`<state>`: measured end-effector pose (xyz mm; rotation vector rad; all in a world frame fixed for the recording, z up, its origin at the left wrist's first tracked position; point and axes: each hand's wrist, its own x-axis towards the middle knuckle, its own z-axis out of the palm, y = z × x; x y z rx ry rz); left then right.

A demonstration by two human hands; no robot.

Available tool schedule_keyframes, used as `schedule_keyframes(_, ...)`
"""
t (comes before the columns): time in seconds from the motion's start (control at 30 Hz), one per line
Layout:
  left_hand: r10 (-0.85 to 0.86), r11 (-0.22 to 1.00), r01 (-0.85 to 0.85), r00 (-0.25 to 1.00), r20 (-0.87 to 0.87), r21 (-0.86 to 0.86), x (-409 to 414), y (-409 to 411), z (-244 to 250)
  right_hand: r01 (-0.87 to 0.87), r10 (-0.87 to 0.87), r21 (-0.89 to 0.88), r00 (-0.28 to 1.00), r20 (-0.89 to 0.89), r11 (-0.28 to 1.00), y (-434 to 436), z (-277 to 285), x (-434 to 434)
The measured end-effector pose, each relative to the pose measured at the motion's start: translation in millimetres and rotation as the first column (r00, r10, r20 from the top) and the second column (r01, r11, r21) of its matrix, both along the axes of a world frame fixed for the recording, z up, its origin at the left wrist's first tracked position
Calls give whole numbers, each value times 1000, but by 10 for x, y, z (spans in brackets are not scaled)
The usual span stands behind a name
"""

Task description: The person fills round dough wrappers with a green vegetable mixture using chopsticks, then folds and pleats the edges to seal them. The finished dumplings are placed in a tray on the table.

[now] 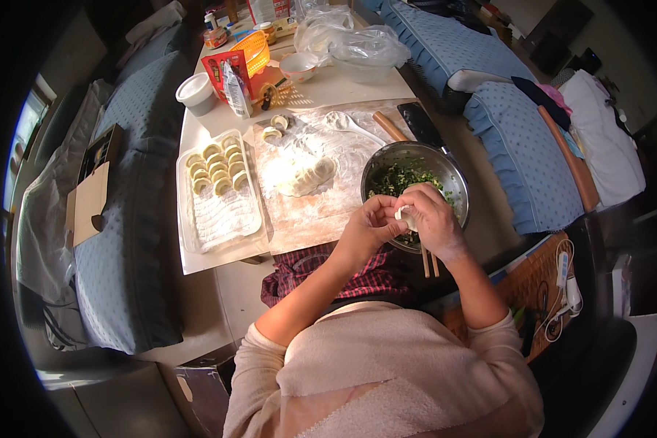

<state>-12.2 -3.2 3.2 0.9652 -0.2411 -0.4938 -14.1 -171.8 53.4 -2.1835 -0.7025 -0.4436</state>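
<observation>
Over the near rim of a steel bowl (pixel 460 175) of chopped green filling, my left hand (pixel 373 224) and my right hand (pixel 435 222) pinch a small folded dumpling (pixel 407 217) between their fingertips. Two chopsticks (pixel 430 263) stick out beneath my right hand. Left of the bowl, floured pieces of dough (pixel 306 176) lie bunched on a floured wooden board (pixel 306 224). Two dumplings (pixel 272 133) rest near the board's upper left corner. Rows of dumplings (pixel 217 164) fill the upper part of a floured plastic tray (pixel 183 219).
A white spoon (pixel 356 127) with flour, a rolling pin (pixel 390 126) and a dark cleaver (pixel 418 121) lie beyond the bowl. Farther back are a lidded tub (pixel 196 94), a red pouch (pixel 227 71), an orange basket (pixel 254 52), a small bowl (pixel 298 68) and plastic bags (pixel 361 44).
</observation>
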Motion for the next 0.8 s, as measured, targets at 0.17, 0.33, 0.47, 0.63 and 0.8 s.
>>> schedule_keyframes(0.17, 84, 993, -80, 995, 50, -84, -5, -30, 9, 65, -63, 185, 998, -16, 981, 121, 39, -37)
schedule_keyframes(0.33, 171, 983, -166, 983, 70, -75, -42, -19, 74, 103, -91, 174, 993, -75, 979, 113, -14, -41)
schedule_keyframes(0.47, 169, 979, -163, 985, 44, -122, -69, -45, 55, 75, -82, 122, 995, 49, 990, 113, -33, -31)
schedule_keyframes(0.63, 255, 964, -245, 962, 97, -101, -62, -40, 117, 103, -109, 200, 994, 19, 974, 135, -2, -50)
schedule_keyframes(0.8, 277, 957, -261, 951, 137, -126, -87, -84, 99, 110, -124, 122, 986, 110, 986, 127, -30, -55)
